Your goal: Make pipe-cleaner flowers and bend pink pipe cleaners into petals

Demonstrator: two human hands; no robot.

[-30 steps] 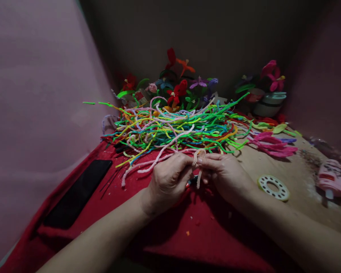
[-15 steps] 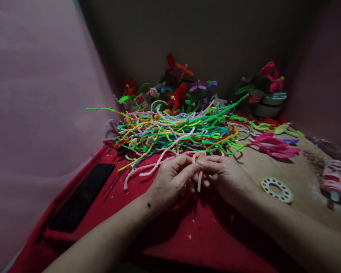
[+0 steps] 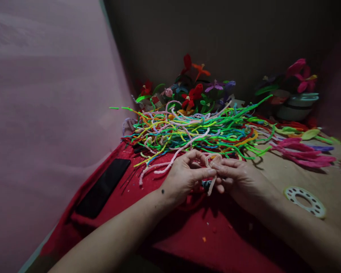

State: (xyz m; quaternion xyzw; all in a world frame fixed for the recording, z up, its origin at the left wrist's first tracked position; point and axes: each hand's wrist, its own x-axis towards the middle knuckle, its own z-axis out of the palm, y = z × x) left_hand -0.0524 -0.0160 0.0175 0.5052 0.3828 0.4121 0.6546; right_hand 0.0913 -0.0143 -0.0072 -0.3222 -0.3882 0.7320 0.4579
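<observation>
Between my two hands is a pale peach pipe cleaner (image 3: 211, 185), bent into loops at the top with one end hanging down. My left hand (image 3: 189, 172) pinches it from the left between thumb and fingers. From the other side my right hand (image 3: 235, 174) grips the looped part, with its fingertips partly hidden behind the loops. Just beyond the hands lies a large tangled heap of colourful pipe cleaners (image 3: 187, 131), with pale pink strands reaching toward my left hand.
A black phone (image 3: 104, 187) lies on the red cloth (image 3: 170, 246) at left. Pipe-cleaner flowers (image 3: 191, 94) stand behind the heap. At right are a bundle of pink pipe cleaners (image 3: 301, 151), a round disc with holes (image 3: 304, 201) and a pale pot (image 3: 297, 106).
The view has turned left, so everything sits further right. My left thumb has stretched out along the pipe cleaner, and its hanging end now tilts. Both hands stay on it.
</observation>
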